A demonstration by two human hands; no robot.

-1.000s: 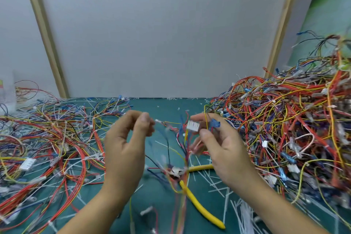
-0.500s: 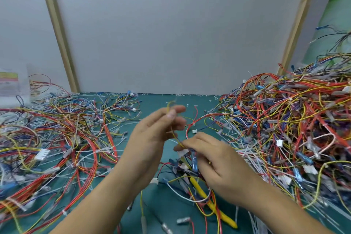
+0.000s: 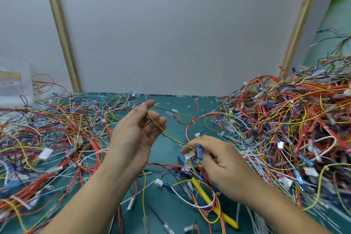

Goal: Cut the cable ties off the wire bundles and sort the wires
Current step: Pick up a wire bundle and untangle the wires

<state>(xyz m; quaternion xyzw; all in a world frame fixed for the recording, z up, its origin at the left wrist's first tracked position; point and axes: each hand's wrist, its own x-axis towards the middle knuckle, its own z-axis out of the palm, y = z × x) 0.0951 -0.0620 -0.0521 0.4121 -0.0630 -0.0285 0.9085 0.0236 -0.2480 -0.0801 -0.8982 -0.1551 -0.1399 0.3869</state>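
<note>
Your left hand (image 3: 136, 129) has spread its fingers and drawn a little away from your right hand (image 3: 218, 167) since half a second ago. One yellow wire (image 3: 165, 132) runs straight between your two hands. Its long axis slants from far-left at the left fingers to near-right, but you cannot tell whether those fingers nip it. Your right hand curls round one white connector (image 3: 189, 156) of a wire bundle (image 3: 190, 173), above one yellow-handled cutter (image 3: 209, 199) on the worktop (image 3: 163, 157). Two piles flank you: left heap (image 3: 57, 135), right heap (image 3: 294, 129).
</note>
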